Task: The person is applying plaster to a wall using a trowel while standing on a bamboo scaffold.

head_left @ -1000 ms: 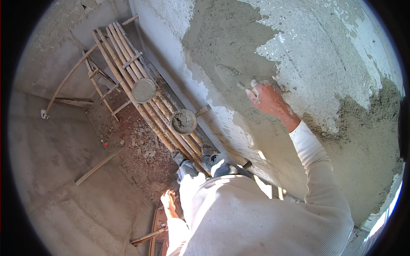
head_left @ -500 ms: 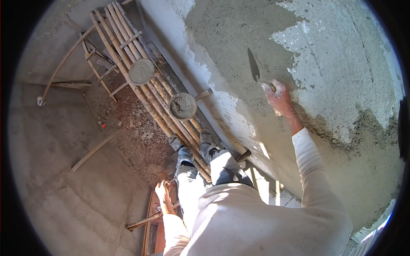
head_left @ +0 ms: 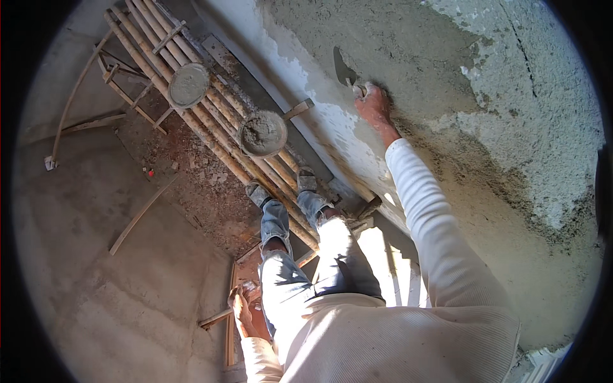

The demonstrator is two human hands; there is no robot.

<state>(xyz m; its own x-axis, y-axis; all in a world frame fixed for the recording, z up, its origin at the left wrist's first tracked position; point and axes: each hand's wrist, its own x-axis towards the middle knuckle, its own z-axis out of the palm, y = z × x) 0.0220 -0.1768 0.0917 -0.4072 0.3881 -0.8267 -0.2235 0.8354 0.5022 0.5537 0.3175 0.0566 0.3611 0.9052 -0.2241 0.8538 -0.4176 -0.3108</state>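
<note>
My right hand (head_left: pixel 373 108) grips a trowel by its handle, its pointed metal blade (head_left: pixel 341 64) lying over grey, damp render on the wall (head_left: pixel 396 45). Pale, rough patches show around the render. My left hand (head_left: pixel 241 309) hangs low beside my left leg, fingers curled; whatever is in them, if anything, is hidden. Two round pans, one (head_left: pixel 262 132) nearer my feet with lumpy mortar and one (head_left: pixel 188 83) farther along with smoother grey mix, rest on the bamboo-pole platform (head_left: pixel 217 134) where I stand.
A bamboo ladder-like frame (head_left: pixel 131 102) stands beside the platform. Rubble (head_left: pixel 201 182) covers the floor below to the left, where a loose batten (head_left: pixel 140 217) leans near a plain grey wall (head_left: pixel 83 255). A short board (head_left: pixel 297 110) juts from the platform's wall side.
My right hand has turned with the trowel, whose blade now points upward, and has moved higher and to the left in view. The head view has shifted, showing more of my legs.
</note>
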